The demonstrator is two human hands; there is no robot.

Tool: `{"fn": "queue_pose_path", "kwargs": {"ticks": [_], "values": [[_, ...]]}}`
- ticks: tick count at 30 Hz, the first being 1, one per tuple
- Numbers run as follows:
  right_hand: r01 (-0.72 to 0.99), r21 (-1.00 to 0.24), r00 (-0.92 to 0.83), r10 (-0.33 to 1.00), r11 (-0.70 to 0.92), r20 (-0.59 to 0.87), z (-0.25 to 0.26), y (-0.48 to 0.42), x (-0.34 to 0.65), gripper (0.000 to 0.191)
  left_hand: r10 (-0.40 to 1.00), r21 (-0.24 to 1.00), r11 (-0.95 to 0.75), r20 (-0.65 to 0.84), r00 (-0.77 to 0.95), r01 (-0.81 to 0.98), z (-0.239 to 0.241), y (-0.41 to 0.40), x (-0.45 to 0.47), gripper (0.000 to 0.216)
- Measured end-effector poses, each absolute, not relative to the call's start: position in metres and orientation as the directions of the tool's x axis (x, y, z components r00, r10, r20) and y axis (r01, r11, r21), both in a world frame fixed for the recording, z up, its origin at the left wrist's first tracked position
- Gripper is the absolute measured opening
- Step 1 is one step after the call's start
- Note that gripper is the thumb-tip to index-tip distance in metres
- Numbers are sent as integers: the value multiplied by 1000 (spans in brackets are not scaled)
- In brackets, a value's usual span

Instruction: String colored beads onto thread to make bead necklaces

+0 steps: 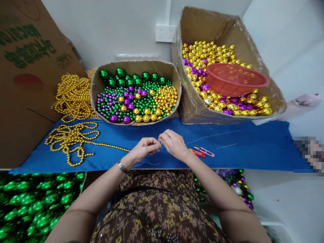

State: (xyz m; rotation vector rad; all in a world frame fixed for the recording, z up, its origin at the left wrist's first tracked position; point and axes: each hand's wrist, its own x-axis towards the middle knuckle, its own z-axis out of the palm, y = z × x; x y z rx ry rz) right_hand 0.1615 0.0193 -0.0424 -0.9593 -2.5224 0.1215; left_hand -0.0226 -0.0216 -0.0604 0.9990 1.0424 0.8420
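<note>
Here, both hands meet just above the near edge of the blue cloth (253, 148), fingertips almost touching. The left hand (144, 148) is curled, thumb and forefinger pressed together on the end of the gold bead strand (111, 145), which trails away from those fingers to the left and into a loose heap of loops. The right hand (174, 144) pinches the thin white thread (215, 135) at the same spot, and the thread runs off to the right of its fingers across the cloth. The exact join between the fingertips is too small to make out. It looks like fine work on the strand's end, so it probably goes best with both pinches close to the last bead, the thread held short and taut, and the wrists resting low so nothing wobbles. The snips (204, 151) lie just to the right of the right wrist, within easy reach. The box of mixed beads (136, 65) sits beyond the fingers.
</note>
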Motion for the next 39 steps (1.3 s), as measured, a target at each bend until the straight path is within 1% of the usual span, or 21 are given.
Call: {"fn": "queue_pose_path", "kwargs": {"ticks": [2, 5, 7, 10, 14, 17, 20, 22, 23, 24, 25, 26, 27, 28, 29, 30, 32, 35, 39], "values": [[622, -267, -600, 667, 736, 442, -43, 16, 162, 22, 937, 948, 296, -264, 229, -121, -61, -22, -21, 34], [596, -287, -547, 641, 750, 539, -42, 6, 162, 23, 967, 963, 229, -209, 148, -139, -62, -23, -18, 33], [597, -258, -546, 621, 759, 563, -43, -1, 161, 20, 979, 975, 187, -173, 112, -123, -64, -23, -16, 33], [646, -244, -505, 644, 724, 575, -48, -8, 157, 19, 990, 992, 120, -117, 82, -40, -64, -24, -15, 31], [640, -359, -448, 710, 679, 544, -52, -7, 154, 19, 995, 992, -28, 17, 94, 121, -62, -27, -15, 28], [629, -450, -421, 764, 634, 489, -51, -6, 154, 19, 983, 936, -182, 166, 78, 302, -60, -28, -14, 23], [653, -459, -418, 792, 602, 444, -50, -8, 152, 20, 957, 859, -278, 285, 52, 430, -62, -28, -10, 18], [677, -467, -405, 818, 569, 409, -50, -9, 148, 20, 955, 847, -276, 296, 30, 455, -64, -28, -7, 17], [674, -504, -380, 839, 540, 389, -51, -10, 147, 19, 961, 858, -253, 276, 14, 447, -64, -27, -6, 17], [649, -575, -343, 866, 498, 363, -51, -9, 145, 17, 971, 883, -216, 237, 1, 417, -65, -27, -5, 18], [584, -683, -302, 898, 440, 320, -51, -8, 144, 13, 983, 918, -166, 181, -9, 361, -64, -26, -5, 20], [454, -820, -260, 932, 349, 252, -50, -6, 144, 9, 994, 953, -105, 113, -12, 283, -64, -25, -4, 23], [273, -934, -233, 958, 229, 167, -49, -4, 144, 6, 999, 980, -40, 42, -5, 196, -63, -24, -4, 27], [83, -991, -230, 970, 102, 81, -48, -1, 144, 7, 1000, 993, 17, -18, 8, 119, -61, -23, -4, 30], [-90, -996, -245, 970, -17, 6, -45, 2, 145, 10, 998, 996, 57, -59, 21, 63, -60, -21, -5, 33], [-233, -965, -265, 963, -118, -53, -43, 5, 145, 13, 997, 997, 76, -77, 29, 33, -58, -20, -6, 34], [-409, -880, -289, 949, -240, -125, -39, 8, 146, 19, 997, 997, 66, -68, 37, 42, -56, -18, -7, 35], [-539, -782, -289, 941, -313, -177, -34, 10, 148, 27, 999, 990, 11, -18, 51, 139, -56, -17, -11, 33], [-524, -808, -265, 953, -269, -145, -28, 10, 151, 25, 987, 936, -155, 134, 86, 316, -61, -19, -20, 27]]}}
